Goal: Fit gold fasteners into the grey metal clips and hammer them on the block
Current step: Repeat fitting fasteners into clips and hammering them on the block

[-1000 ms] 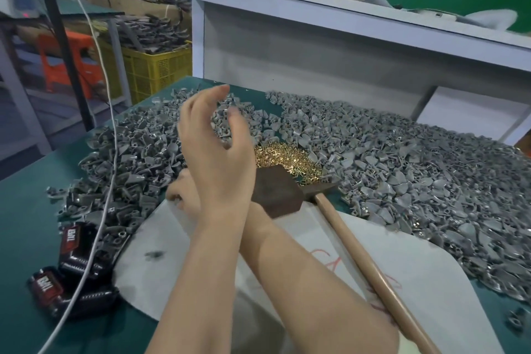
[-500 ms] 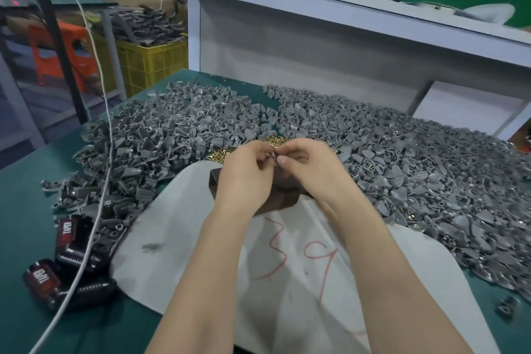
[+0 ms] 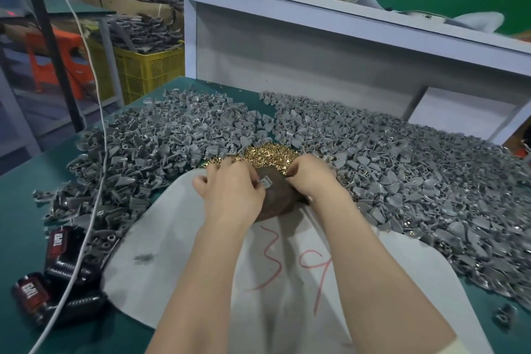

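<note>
Left hand (image 3: 232,191) pinches grey clip (image 3: 265,183) over dark block (image 3: 277,201). Right hand (image 3: 311,179) curls fingers into gold fasteners (image 3: 270,154) behind block; whether it holds one, cannot tell. Parts likely light, rigid, slippery: pinch fastener near head, clip by flat sides.

The left hand (image 3: 230,190) and right hand (image 3: 311,181) cover most of the block (image 3: 276,200), and the left hides all but a corner of the grey clip (image 3: 265,182) it pinches. The right hand's fingertips curl out of sight by the gold fasteners (image 3: 270,154); whether they hold one cannot be told.
</note>
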